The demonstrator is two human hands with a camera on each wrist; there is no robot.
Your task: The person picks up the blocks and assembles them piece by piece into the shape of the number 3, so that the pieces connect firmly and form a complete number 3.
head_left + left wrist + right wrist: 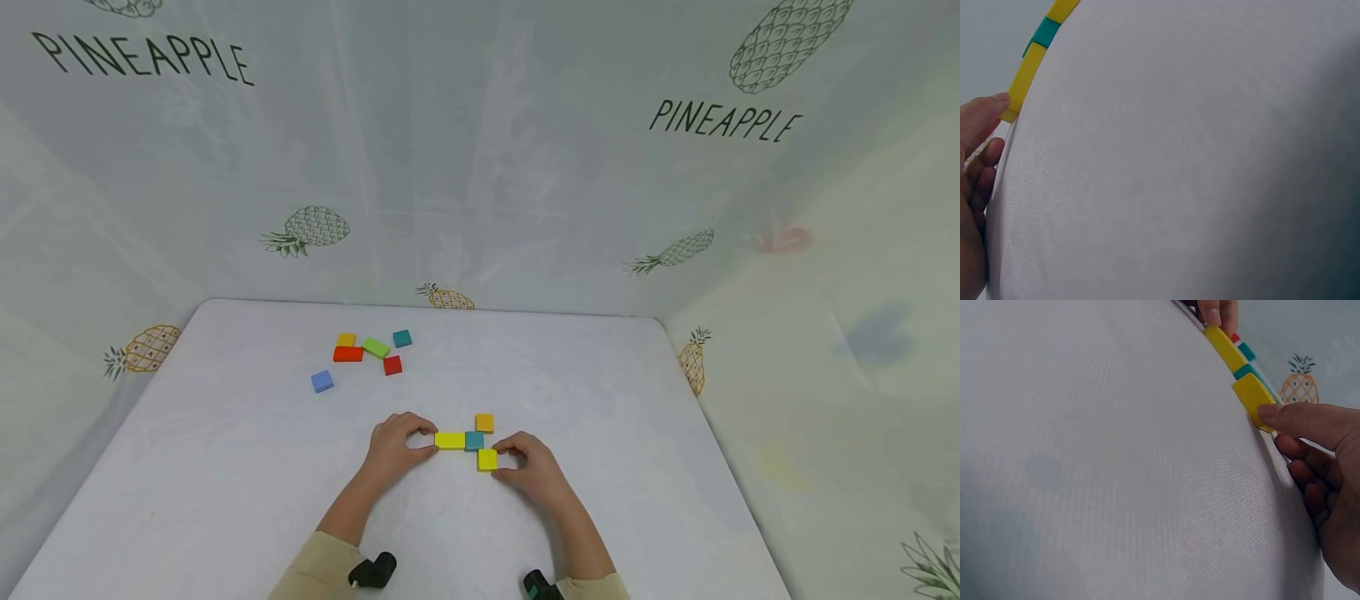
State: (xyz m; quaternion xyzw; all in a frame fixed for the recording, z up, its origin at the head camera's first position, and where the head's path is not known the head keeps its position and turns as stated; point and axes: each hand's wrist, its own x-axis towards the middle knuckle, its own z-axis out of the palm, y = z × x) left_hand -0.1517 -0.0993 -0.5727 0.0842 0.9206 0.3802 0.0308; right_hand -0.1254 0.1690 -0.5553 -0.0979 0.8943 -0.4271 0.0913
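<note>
A long yellow block point(450, 441) lies flat on the white table, its right end against a teal block point(474, 441). My left hand point(396, 443) pinches the long block's left end between thumb and fingers. Below the teal block's right side sits a square yellow block point(487, 460), whose right side my right hand point(531, 468) holds with thumb and index finger. An orange-yellow block point(484, 423) stands above the teal one. In the right wrist view, the right thumb point(1270, 411) rests on the square yellow block point(1252, 394).
Farther back on the table point(600, 375) lie a loose orange block point(346, 340), red-orange block point(348, 354), green block point(376, 347), teal block point(402, 338), red block point(393, 365) and blue block point(322, 382). A pineapple-print curtain point(480, 167) hangs behind.
</note>
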